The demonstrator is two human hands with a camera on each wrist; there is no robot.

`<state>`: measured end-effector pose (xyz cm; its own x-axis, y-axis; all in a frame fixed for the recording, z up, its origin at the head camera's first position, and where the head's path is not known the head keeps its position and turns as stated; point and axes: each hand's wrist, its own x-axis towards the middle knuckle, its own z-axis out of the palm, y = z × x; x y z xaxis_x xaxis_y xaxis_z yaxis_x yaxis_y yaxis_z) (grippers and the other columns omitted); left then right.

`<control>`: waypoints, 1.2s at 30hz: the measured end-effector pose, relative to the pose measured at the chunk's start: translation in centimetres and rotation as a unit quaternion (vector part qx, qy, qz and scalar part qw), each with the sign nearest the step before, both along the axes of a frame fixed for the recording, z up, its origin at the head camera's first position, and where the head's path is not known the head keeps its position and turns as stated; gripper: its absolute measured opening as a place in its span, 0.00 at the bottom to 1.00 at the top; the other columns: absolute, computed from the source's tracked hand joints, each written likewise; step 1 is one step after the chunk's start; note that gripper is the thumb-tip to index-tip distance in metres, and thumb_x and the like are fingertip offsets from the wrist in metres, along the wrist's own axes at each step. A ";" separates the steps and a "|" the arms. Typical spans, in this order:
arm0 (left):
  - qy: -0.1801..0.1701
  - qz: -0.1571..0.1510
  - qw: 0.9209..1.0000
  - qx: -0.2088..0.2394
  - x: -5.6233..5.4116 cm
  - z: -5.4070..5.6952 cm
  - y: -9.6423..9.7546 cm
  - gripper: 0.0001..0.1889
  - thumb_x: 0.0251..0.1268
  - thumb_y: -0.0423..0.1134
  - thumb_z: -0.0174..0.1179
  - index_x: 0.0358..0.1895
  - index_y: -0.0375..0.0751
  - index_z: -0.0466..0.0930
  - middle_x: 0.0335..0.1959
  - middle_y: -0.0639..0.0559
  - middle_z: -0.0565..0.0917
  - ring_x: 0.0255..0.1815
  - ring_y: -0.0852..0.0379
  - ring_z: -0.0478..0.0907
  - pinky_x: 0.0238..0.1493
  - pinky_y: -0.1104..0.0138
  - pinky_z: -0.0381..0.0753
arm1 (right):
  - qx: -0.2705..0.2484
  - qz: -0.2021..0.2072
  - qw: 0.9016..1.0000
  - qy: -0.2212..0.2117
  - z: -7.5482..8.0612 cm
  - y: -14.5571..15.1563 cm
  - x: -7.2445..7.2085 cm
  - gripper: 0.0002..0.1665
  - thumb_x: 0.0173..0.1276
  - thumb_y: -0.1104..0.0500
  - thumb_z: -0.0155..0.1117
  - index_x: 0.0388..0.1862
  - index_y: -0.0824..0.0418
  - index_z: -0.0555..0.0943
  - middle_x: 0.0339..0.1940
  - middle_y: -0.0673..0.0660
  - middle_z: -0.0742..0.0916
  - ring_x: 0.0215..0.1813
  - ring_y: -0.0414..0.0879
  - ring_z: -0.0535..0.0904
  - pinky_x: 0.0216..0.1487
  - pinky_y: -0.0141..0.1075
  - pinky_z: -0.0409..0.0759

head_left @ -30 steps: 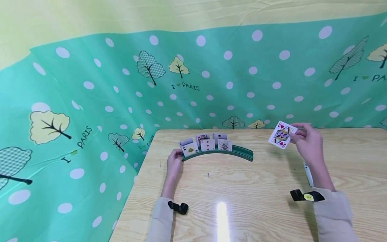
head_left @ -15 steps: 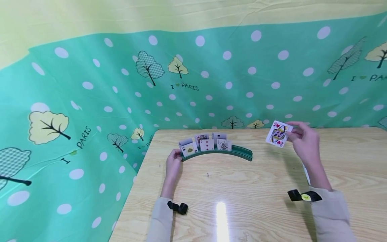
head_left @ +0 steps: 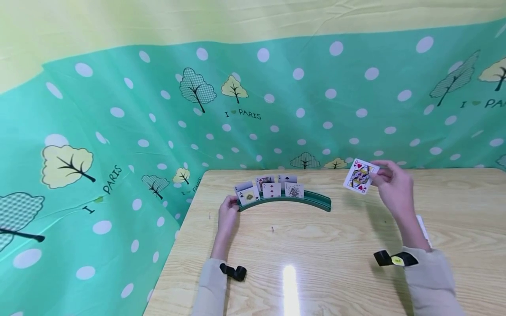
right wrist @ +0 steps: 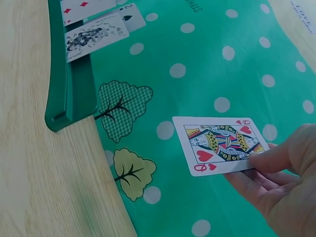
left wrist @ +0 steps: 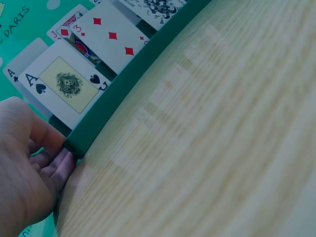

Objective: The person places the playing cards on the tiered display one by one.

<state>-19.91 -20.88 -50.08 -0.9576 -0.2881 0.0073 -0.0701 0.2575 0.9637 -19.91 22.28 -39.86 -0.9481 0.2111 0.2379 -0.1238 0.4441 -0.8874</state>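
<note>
In the head view my right hand (head_left: 395, 188) holds up a queen of hearts (head_left: 359, 175), pinched at its right edge between thumb and fingers, to the right of the card holder and apart from it. My left hand (head_left: 227, 215) grips the left end of the green curved card holder (head_left: 318, 200). In the holder's front row stand an ace of spades (left wrist: 69, 89), a three of diamonds (left wrist: 106, 34) and a joker (right wrist: 96, 39). Behind them are an ace of clubs (left wrist: 24, 64), a jack of diamonds (left wrist: 61, 27) and a two of spades (right wrist: 129, 17), each partly covered.
On the wooden table (head_left: 328, 245) another card (head_left: 423, 229) lies partly hidden by the right forearm. A green dotted cloth (head_left: 300, 109) hangs along the table's back and left edges. The holder's right part carries no cards.
My right hand has moved left with the queen of hearts. The table card now shows on the forearm's right side instead of its left. My left hand still grips the holder.
</note>
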 end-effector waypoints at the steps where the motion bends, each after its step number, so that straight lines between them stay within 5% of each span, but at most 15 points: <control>1: 0.000 0.001 1.000 0.000 0.0 0.0 0.0 0.19 0.62 0.24 0.48 0.56 0.27 0.77 0.52 0.34 0.82 0.54 0.41 0.79 0.56 0.54 0.78 | 0.000 0.001 1.000 0.000 0.0 -0.2 0.0 0.21 0.75 0.71 0.59 0.65 0.73 0.76 0.51 0.75 0.84 0.37 0.25 0.78 0.39 0.20 0.80; 16: 0.006 -0.003 1.000 -0.008 0.0 0.0 0.0 0.20 0.61 0.23 0.48 0.56 0.26 0.77 0.53 0.33 0.82 0.53 0.40 0.79 0.58 0.50 0.78 | -0.021 0.006 1.000 -0.010 -0.4 -1.5 -0.1 0.20 0.75 0.67 0.62 0.61 0.76 0.73 0.53 0.74 0.84 0.40 0.25 0.78 0.43 0.23 0.82; 25: 0.002 0.004 1.000 -0.012 0.1 0.1 0.0 0.20 0.61 0.24 0.48 0.56 0.27 0.78 0.52 0.34 0.82 0.53 0.41 0.79 0.57 0.53 0.78 | -0.043 0.017 0.999 -0.014 -0.3 -2.1 -0.1 0.21 0.74 0.69 0.63 0.61 0.77 0.72 0.52 0.72 0.84 0.44 0.36 0.83 0.44 0.26 0.83; 36: 0.001 0.004 1.000 -0.009 0.1 0.2 0.0 0.20 0.62 0.24 0.48 0.56 0.27 0.78 0.52 0.34 0.82 0.54 0.42 0.79 0.57 0.55 0.78 | -0.061 0.036 0.997 -0.004 -0.6 -2.7 -0.1 0.20 0.75 0.69 0.62 0.61 0.78 0.72 0.52 0.75 0.83 0.40 0.26 0.82 0.43 0.27 0.84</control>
<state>-19.77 -20.86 -49.90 -0.9550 -0.2962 0.0136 -0.0712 0.2736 0.9592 -19.98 19.61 -40.45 -0.9637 0.1690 0.2065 -0.1439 0.3228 -0.9355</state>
